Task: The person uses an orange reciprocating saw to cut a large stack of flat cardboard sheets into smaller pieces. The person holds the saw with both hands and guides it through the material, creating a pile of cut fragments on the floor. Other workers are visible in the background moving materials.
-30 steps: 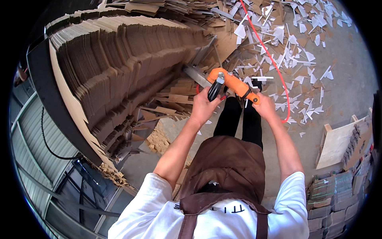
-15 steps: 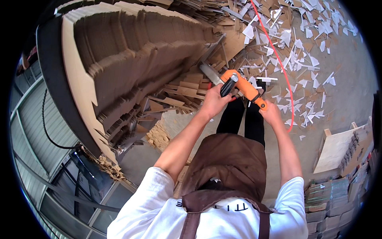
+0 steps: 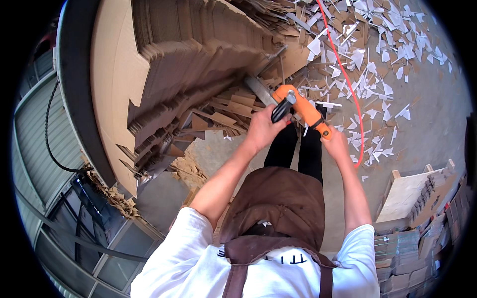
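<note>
Both my hands are on an orange hand-held power tool [image 3: 304, 109] with a flat metal head and a black side handle [image 3: 281, 111]. My left hand [image 3: 263, 128] is closed round the side handle. Farther back, my right hand [image 3: 336, 143] grips the rear end of the orange body. The metal head [image 3: 260, 91] points away to the left, at the lower far end of a tall stack of cut cardboard sheets [image 3: 194, 64] with jagged edges. Whether its tip touches the cardboard I cannot tell. Loose cardboard strips [image 3: 231, 107] lie heaped below the stack.
White and brown offcuts [image 3: 370, 64] litter the floor at far right. A red hose [image 3: 349, 84] curves down toward my right forearm. At right stand a pale board [image 3: 405, 196] and bundled cardboard [image 3: 402, 248]. A black curved band [image 3: 77, 99] edges the stack's left side.
The view has shifted, so the stack appears farther right and shows more of its pale top sheet. My hands keep their hold on the tool, which has barely moved in the picture.
</note>
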Available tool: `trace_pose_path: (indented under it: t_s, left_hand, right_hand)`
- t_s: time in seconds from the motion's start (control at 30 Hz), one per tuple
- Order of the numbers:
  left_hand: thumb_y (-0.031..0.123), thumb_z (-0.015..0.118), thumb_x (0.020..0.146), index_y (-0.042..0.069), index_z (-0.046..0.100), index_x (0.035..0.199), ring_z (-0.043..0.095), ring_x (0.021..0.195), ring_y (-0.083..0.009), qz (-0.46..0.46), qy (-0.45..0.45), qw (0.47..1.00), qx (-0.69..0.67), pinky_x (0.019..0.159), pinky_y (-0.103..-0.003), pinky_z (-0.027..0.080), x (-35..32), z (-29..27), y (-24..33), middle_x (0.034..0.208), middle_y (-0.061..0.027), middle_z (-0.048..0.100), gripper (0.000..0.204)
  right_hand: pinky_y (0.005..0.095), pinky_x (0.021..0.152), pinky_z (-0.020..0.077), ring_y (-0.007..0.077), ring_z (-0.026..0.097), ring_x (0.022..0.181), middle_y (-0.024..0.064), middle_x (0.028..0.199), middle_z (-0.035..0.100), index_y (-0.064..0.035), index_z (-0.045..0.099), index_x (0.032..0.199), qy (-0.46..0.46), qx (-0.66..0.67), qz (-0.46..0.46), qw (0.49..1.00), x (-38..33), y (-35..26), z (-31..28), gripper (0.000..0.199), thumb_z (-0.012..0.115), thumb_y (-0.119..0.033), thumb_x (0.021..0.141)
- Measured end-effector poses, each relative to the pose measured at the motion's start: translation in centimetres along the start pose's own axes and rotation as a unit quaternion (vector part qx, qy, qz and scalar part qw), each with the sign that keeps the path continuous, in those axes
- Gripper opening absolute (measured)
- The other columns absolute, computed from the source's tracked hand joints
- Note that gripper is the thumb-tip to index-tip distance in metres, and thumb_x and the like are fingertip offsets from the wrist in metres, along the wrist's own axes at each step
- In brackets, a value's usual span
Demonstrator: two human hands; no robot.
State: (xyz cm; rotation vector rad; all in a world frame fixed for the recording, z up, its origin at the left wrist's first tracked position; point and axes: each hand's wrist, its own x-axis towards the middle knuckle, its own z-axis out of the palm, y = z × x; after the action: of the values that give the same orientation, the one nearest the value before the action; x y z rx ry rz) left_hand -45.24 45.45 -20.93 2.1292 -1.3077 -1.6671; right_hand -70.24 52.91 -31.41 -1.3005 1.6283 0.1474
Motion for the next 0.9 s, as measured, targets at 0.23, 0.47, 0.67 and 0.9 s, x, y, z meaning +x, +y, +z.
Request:
trace_pose_path:
  t_s: [0.23,0.47,0.67,0.9]
  left_hand:
    - [0.018,0.067,0.080,-0.001,0.060,0.096,0.059,0.065,-0.0162,0.036,-0.026,0.999,0.030,0.064,-0.031,0.047,-1.4,0.8,-0.5,0.068,-0.0125,0.059,0.026]
    - [0.020,0.070,0.080,0.001,0.056,0.100,0.063,0.066,-0.0245,0.026,-0.032,0.999,0.002,0.064,-0.034,0.049,-15.1,-2.2,5.3,0.073,-0.0153,0.060,0.031]
    - [0.020,0.069,0.080,0.001,0.054,0.098,0.064,0.072,-0.0349,0.000,0.022,0.999,0.036,0.064,-0.038,0.050,-20.3,-7.0,6.6,0.077,-0.0200,0.060,0.030]
    - [0.017,0.069,0.078,-0.001,0.055,0.090,0.054,0.058,-0.0225,0.039,0.076,0.994,0.061,0.060,-0.033,0.046,-19.1,-9.7,4.6,0.067,-0.0141,0.054,0.025]
  right_hand:
    - [0.0497,0.069,0.0480,0.0427,0.061,0.080,0.0218,0.076,0.064,-0.0043,0.057,0.092,-0.003,-0.006,0.007,1.000,-3.7,1.0,0.0,0.028,0.069,-0.019,0.072]
    - [0.0487,0.064,0.0463,0.0418,0.060,0.078,0.0205,0.075,0.063,-0.0063,0.056,0.090,-0.023,-0.001,-0.042,0.999,-13.1,-2.7,-5.3,0.029,0.073,-0.015,0.069]
    - [0.0474,0.065,0.0492,0.0389,0.062,0.075,0.0187,0.073,0.063,-0.0071,0.058,0.092,-0.011,0.044,-0.115,0.992,-14.8,-8.3,-4.3,0.031,0.074,-0.017,0.067]
    - [0.0478,0.066,0.0494,0.0394,0.062,0.076,0.0192,0.075,0.064,-0.0063,0.058,0.091,-0.016,0.020,-0.112,0.993,-13.4,-11.3,-2.1,0.029,0.071,-0.020,0.070]
